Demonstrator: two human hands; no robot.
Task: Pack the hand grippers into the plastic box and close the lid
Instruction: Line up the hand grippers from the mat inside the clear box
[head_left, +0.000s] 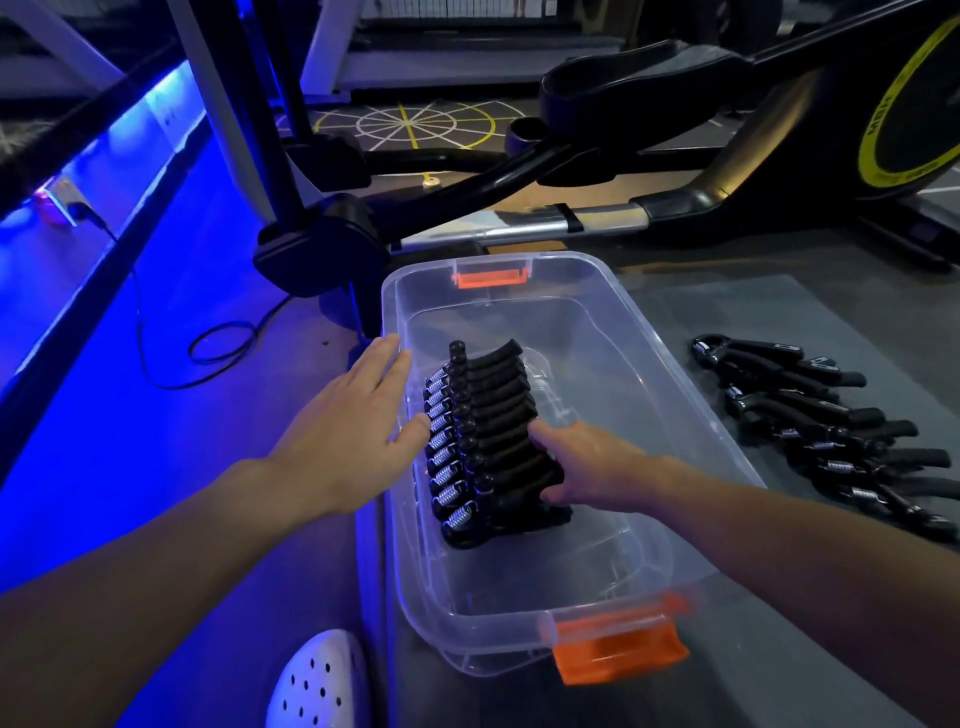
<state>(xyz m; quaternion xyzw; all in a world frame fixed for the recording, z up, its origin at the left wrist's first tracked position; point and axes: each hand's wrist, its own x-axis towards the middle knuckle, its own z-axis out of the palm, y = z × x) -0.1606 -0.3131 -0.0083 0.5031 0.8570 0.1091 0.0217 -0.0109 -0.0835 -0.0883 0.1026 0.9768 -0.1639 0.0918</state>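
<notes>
A clear plastic box with orange latches stands open on the floor mat, no lid on it. Inside, along its left wall, several black hand grippers with steel springs stand packed in a row. My right hand reaches into the box and holds the handles of the nearest grippers in that row. My left hand lies with straight fingers against the outside of the box's left wall. More black hand grippers lie loose in a pile on the mat to the right of the box.
An elliptical trainer with a yellow-ringed flywheel stands just behind the box. A black cable loops over the blue-lit floor on the left. A white perforated shoe shows at the bottom edge.
</notes>
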